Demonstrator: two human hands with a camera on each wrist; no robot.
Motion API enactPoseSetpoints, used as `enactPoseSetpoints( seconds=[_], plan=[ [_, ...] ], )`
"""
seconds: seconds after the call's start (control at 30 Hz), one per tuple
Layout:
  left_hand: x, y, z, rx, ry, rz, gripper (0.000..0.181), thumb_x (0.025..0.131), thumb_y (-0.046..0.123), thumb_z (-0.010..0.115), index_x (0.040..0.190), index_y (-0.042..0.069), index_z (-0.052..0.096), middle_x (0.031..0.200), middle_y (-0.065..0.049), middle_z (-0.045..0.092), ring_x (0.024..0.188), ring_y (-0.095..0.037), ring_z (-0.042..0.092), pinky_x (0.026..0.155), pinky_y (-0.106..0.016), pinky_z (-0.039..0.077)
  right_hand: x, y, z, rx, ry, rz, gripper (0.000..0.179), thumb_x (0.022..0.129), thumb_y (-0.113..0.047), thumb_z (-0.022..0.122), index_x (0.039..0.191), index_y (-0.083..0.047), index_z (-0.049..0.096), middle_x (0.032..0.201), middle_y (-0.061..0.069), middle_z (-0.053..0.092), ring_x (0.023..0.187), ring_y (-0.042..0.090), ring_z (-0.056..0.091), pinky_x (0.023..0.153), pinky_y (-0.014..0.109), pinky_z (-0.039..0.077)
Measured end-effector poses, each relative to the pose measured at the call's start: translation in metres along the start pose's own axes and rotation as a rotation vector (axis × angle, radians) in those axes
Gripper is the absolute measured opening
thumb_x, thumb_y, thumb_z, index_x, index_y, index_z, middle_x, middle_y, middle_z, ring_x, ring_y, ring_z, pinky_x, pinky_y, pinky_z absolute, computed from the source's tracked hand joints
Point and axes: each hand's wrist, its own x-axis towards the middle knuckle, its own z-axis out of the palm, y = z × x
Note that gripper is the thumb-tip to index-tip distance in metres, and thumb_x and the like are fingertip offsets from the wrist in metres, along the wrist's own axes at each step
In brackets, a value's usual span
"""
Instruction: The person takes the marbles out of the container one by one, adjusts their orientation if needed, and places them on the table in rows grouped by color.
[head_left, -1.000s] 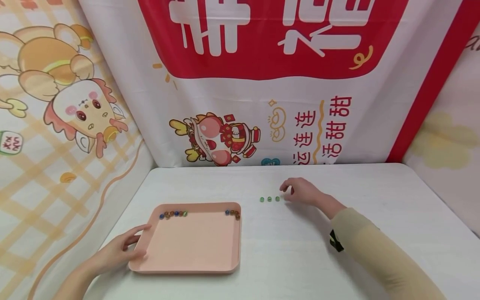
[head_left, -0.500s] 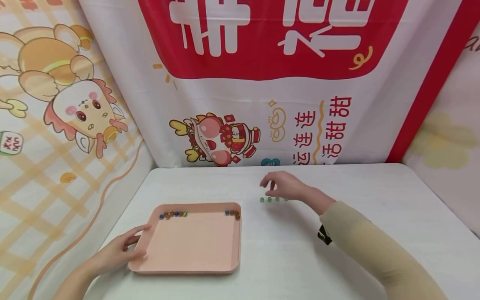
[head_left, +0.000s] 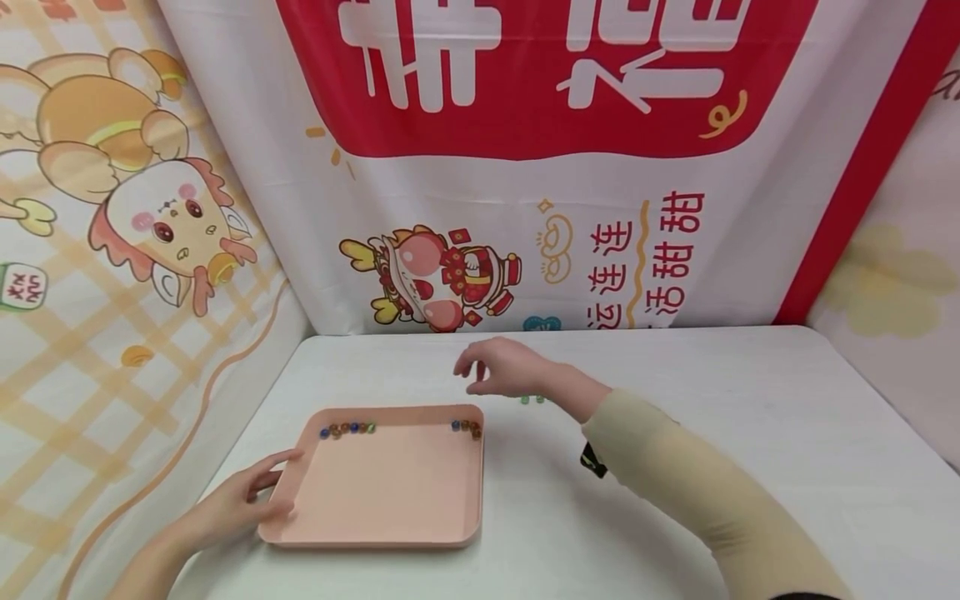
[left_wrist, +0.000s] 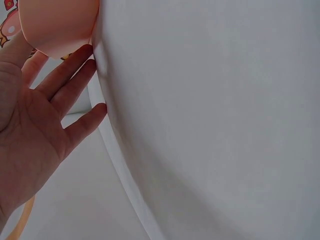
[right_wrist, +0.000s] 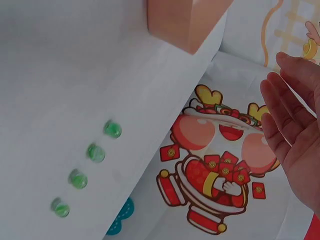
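The pink tray (head_left: 382,492) lies at the left of the white table in the head view. My left hand (head_left: 238,502) rests at the tray's left rim, its thumb and index finger touching the edge; in the left wrist view the other fingers (left_wrist: 75,92) stretch out nearly straight. My right hand (head_left: 504,367) hovers above the table behind the tray's far right corner, fingers loosely bent, with nothing visible between them. Several green marbles (right_wrist: 95,153) stand in a row on the table; the right wrist hides part of that row in the head view.
Inside the tray, a group of blue, brown and green marbles (head_left: 353,427) sits along the far left wall. A smaller group of brown and blue marbles (head_left: 466,427) sits in the far right corner. A printed cloth (head_left: 465,192) hangs along the table's back edge.
My right hand has moved left, away from the green marble row, to just behind the tray's far right corner. One more green marble showed at the row's right end. The left hand stays put.
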Motion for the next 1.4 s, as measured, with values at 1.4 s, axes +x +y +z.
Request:
enactPoseSetpoints(
  seconds=[1.4],
  plan=[
    [0.002, 0.002, -0.003, -0.016, 0.003, -0.04, 0.072, 0.087, 0.022, 0.075, 0.146, 0.002, 0.039, 0.137, -0.028, 0.049, 0.119, -0.011, 0.05, 0.09, -0.02, 0.042, 0.09, -0.048, 0.118, 0.055, -0.208, -0.071, 0.048, 0.091, -0.02, 0.07, 0.137, -0.019, 0.055, 0.127, -0.002, 0.056, 0.104, 0.01, 0.054, 0.087, 0.027, 0.045]
  ],
)
